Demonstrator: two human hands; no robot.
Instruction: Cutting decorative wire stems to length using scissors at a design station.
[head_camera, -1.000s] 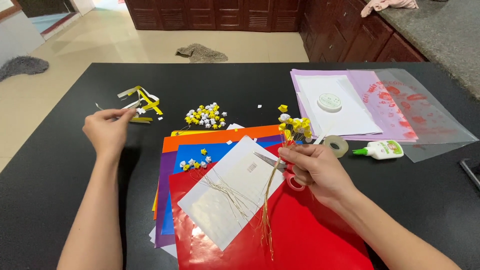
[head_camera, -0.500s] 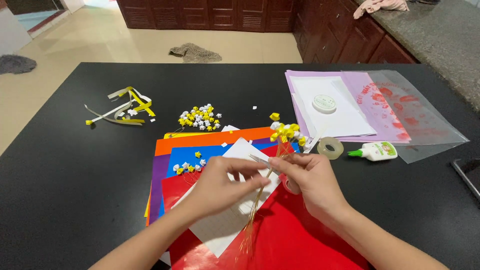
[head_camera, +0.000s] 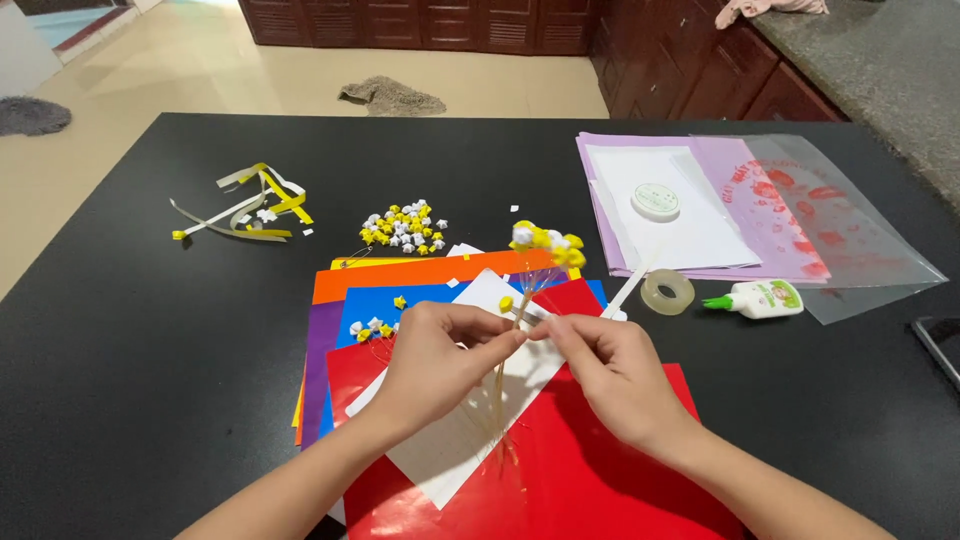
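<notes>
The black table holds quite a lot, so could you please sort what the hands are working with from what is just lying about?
In hand:
left hand and right hand pinching a bunch of thin sticks tipped with yellow and white paper stars

Lying about:
loose star pile
paper strips
tape roll
glue bottle
coloured sheets

One camera, worn on the head, looks steeply down and forward over the black desk (head_camera: 130, 400). It sits near: both forearms enter from the bottom edge and the hands meet just below the middle of the frame. The far desk edge crosses the upper third; above it show tan floor (head_camera: 200, 60) and dark wooden cabinets (head_camera: 420, 20). A grey counter (head_camera: 880, 70) fills the upper right corner.
</notes>
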